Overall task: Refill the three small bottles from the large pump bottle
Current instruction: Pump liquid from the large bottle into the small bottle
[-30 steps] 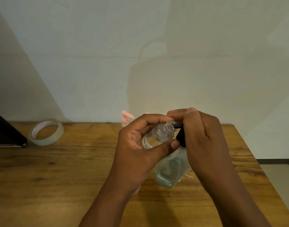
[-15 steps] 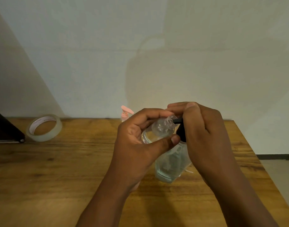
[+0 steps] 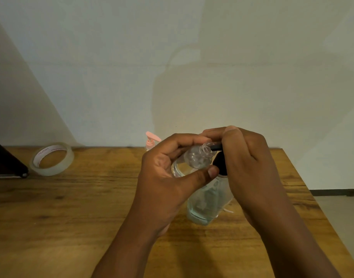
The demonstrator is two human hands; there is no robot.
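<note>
A small clear bottle (image 3: 194, 159), uncapped and tilted with its threaded neck toward the right, is held in the grip of the left hand (image 3: 168, 177), the fingers curled over its far side and the thumb pressed along its near side. Its mouth is met by the black spout of the large pump bottle (image 3: 209, 199), which stands on the wooden bench (image 3: 71, 213) just right of centre; a shallow layer of clear liquid is seen at its base. The black pump head (image 3: 220, 163) is covered by the right hand (image 3: 246, 163), whose fingers are curled down over the top and around it. A second small bottle with a pink pump top (image 3: 152, 140) is seen behind the left hand, close to the bench's far edge where the pale wall (image 3: 172, 67) is met; the rest of it is hidden. A roll of clear tape (image 3: 51, 159) lies flat at the far left, and pink printing runs round its inner core, too small to be read. A dark flat object (image 3: 5, 163) is cut off by the left border beside the tape. The right edge of the bench runs diagonally near the right forearm, with floor beyond it. Open wood is left along the near left side and between the tape and the hands. No label can be read on either clear bottle.
</note>
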